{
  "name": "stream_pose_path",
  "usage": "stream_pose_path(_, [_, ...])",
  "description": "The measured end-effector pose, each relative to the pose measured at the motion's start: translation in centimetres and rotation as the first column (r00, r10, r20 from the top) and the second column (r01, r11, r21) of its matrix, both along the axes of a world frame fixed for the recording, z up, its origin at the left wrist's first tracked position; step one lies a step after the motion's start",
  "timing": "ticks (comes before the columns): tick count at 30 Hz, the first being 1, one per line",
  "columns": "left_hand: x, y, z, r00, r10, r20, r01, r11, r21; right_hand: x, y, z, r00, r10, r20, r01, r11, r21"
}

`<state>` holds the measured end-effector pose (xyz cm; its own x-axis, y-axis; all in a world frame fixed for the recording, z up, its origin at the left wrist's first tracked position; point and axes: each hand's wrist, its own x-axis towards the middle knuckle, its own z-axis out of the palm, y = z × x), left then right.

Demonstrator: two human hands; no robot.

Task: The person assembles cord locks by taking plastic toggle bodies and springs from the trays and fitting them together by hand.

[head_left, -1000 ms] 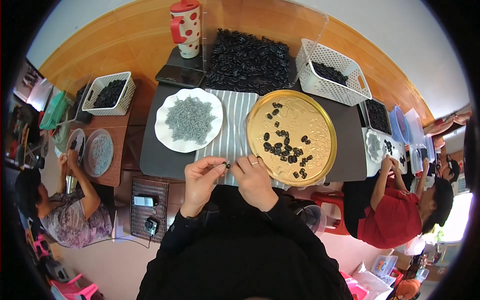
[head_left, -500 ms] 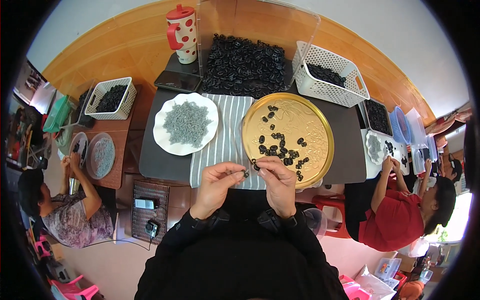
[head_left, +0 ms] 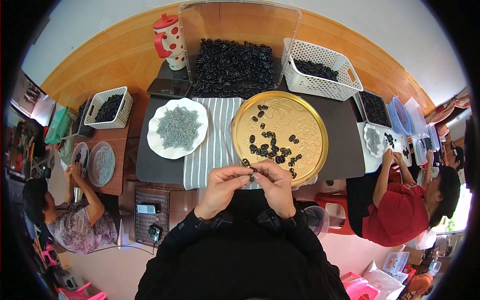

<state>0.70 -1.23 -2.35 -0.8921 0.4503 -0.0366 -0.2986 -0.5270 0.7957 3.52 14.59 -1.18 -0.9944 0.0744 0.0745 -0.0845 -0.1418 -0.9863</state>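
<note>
Pinching | black piece (head_left: 252, 177) | at fingertips, between left hand (head_left: 223, 185) and right hand (head_left: 274, 186)

On the table (head_left: 345, 155), plate (head_left: 154, 131) left, tray (head_left: 295, 112) right — cloth (head_left: 219, 130) between them, basket (head_left: 320, 87) behind the tray.

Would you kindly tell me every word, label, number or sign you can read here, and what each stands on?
No text can be read.
Dotted cup: small mark near its base, too small to read.
Dark phone: faint marks, too blurred to tell.
</note>
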Motion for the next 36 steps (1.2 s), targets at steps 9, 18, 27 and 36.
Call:
stream_pose_path(9, [0.4, 0.6, 0.2, 0.987, 0.086, -0.132, -0.101, 0.989, -0.108, 0.1, -0.2, 0.2, 0.97, -0.236, 0.06, 0.242, 0.906, -0.349])
stream_pose_path(18, [0.7, 1.3, 1.2, 0.977, 0.122, -0.177, -0.146, 0.981, -0.128, 0.3, -0.8, -0.3, 0.973, -0.228, 0.038, 0.228, 0.917, -0.327])
stream_pose_path(27, [0.8, 1.1, 0.5, 0.956, 0.133, -0.263, -0.18, 0.97, -0.163, 0.3, -1.3, 0.1, 0.976, -0.215, 0.027, 0.212, 0.922, -0.325])
stream_pose_path(36, [0.8, 1.0, 0.5, 0.949, 0.161, -0.273, -0.21, 0.964, -0.161, 0.3, -1.5, 0.1, 0.977, -0.212, -0.027, 0.198, 0.946, -0.258])
